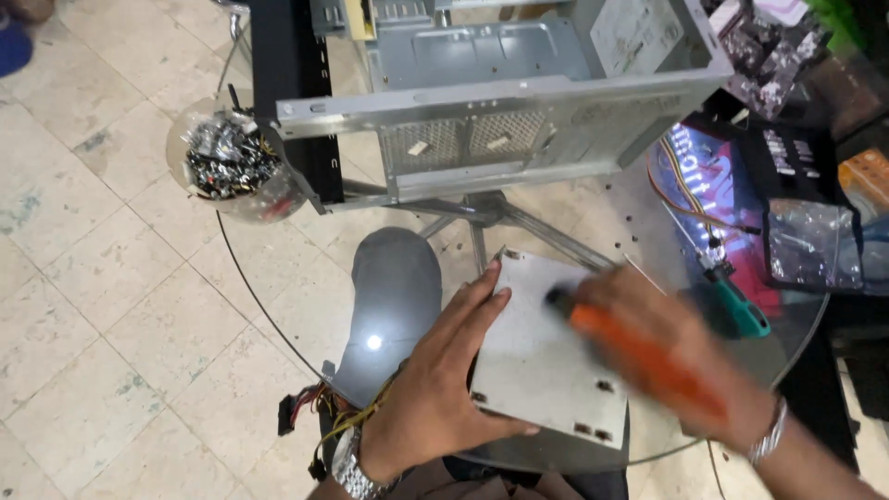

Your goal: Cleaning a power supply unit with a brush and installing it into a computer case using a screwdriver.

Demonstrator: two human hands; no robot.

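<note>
A flat grey metal plate [542, 356] with small slots along its edges lies on the round glass table [278, 324]. My left hand [444, 380] grips its left edge, thumb under, fingers spread along the side. My right hand [676, 356], blurred by motion, holds an orange-handled screwdriver [639, 356] whose dark end sits over the plate's upper right part. An open grey metal computer case [500, 102] stands on the far side of the table, beyond both hands.
A clear bowl of screws and small parts [227, 157] sits at the table's left edge. A teal-handled screwdriver [736, 301], coloured cables [690, 199], and plastic bags with parts [810, 241] lie to the right. Tiled floor shows below the glass.
</note>
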